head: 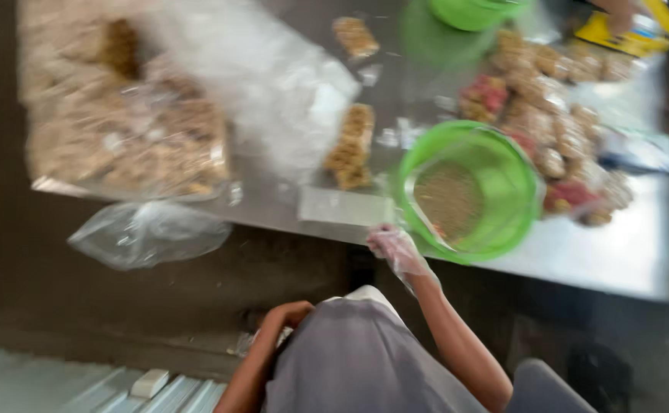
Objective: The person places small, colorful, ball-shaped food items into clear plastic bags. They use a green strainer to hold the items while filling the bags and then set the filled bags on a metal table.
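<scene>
My right hand [395, 248], in a thin clear plastic glove, reaches up to the front edge of the steel table [617, 260]. It rests by the rim of a green bowl [510, 206] that holds brown grain, next to a flat clear wrapper [342, 206]. Blur hides whether it grips either one. My left hand [290, 313] is curled low beside my grey garment [357, 359], below the table. A bit of clear plastic shows under it. A wrapped brown snack bar [352, 145] lies left of the bowl.
A big clear bag of brown snack pieces [128, 130] fills the table's left. An empty plastic bag [147, 233] hangs over the edge. Several small wrapped snacks [548, 107] lie right of the bowl. A second green bowl [472, 11] and another person's hand [617, 11] are at the far side.
</scene>
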